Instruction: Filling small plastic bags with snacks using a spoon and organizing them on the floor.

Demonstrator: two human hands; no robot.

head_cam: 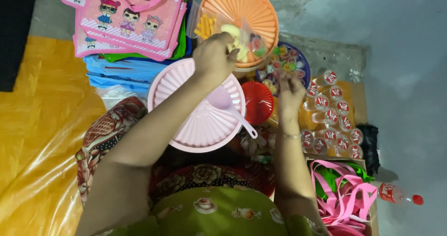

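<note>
Head view: a clear snack bag (237, 42) is held above the orange ribbed bowl (247, 7), the left hand (215, 54) clenched on it in a firm grip. The right hand (289, 89) is pinched on small wrapped sweets over the blue bowl (302, 66). Just below, a pink scoop (228, 108) is laid on the pink ribbed lid (186, 119), a red cup (257, 103) beside it.

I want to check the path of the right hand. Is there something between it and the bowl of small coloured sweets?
Nothing visible is in the way. The right hand is directly over the near edge of the blue bowl of sweets, fingers at the sweets. The left hand holds a clear snack bag to the side.
</note>
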